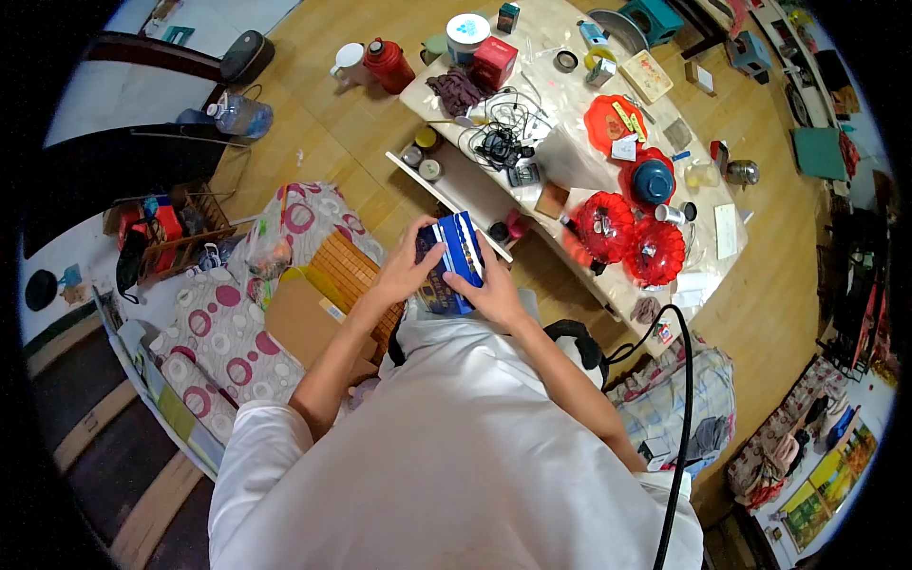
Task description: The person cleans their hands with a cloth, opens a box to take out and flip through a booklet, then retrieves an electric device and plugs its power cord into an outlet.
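Observation:
A blue box [462, 249] with a white stripe is held between both hands, close to the front of the white shirt. My left hand [404, 269] grips its left side, thumb lying across the face. My right hand [491, 285] holds the right side, its thumb near the lower part. Some fingers of both hands are hidden behind the box. Just beyond the hands, an open drawer [465, 186] juts from the table and has jars [430, 170] in it.
The table [698, 275] carries red glass bowls [604, 228], a blue bowl [653, 180], tangled cables [502, 144] and a red box [494, 63]. A red thermos [388, 65] stands on the floor. At left is a patterned sofa [204, 328] with cardboard [304, 323]. A black cable [686, 408] hangs at right.

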Demonstrator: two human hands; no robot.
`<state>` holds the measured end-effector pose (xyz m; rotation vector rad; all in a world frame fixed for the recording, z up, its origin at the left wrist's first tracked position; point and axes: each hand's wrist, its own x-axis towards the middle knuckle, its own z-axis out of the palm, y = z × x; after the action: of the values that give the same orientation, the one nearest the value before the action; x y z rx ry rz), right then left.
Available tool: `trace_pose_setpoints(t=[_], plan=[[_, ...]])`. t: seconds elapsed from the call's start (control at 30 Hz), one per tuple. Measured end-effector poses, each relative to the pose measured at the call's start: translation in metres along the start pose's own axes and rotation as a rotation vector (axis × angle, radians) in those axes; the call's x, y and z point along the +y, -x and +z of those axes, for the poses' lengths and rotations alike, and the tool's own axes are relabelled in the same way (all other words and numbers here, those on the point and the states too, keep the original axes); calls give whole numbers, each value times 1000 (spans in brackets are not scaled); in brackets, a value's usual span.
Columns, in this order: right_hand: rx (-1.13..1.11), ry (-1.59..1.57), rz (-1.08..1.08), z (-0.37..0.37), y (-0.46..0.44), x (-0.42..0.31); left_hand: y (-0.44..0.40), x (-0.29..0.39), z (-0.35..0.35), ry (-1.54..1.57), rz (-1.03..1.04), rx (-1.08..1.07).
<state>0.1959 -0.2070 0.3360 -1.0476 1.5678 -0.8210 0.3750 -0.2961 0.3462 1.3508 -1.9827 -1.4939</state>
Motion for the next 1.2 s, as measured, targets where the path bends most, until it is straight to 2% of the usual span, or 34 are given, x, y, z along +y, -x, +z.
trace_pose_setpoints(t=[0.13,0.23,0.3,0.33,0.43,0.53,0.73,0.87,0.93,1.07,1.13,1.17,1.2], plan=[[1,-121,19,13,-16,11,-13,-14,-14,114,14,-22],[12,-178,33,18,-19,9,-17,-16,-28,5,110,-56],[-60,-368,112,15,-22,-1,-22,-21,-35,305,34,-201],[-88,-368,108,11,-23,-7,-23,-22,-37,375,1,-218],[-120,-400,113,13,-26,-3,-28,-10,-49,424,-107,-251],[-152,-402,132,15,-25,1,-28,-12,-48,474,-130,-241],[-237,-441,171,6,-24,-5,-26,-13,-51,383,-238,-293],[-220,-275,74,7,-26,2,-26,-5,-47,360,-174,-303],[-198,-140,32,7,-24,3,-23,3,-43,350,-284,-308],[-178,-28,-42,13,-18,17,-16,-8,-30,320,-148,-160],[-189,-194,-67,20,-19,30,-14,0,-30,103,-161,-136],[-189,-192,-69,17,-19,26,-14,-3,-28,104,-159,-135],[-268,-422,86,12,-19,22,-14,-9,-24,87,-176,-78]])
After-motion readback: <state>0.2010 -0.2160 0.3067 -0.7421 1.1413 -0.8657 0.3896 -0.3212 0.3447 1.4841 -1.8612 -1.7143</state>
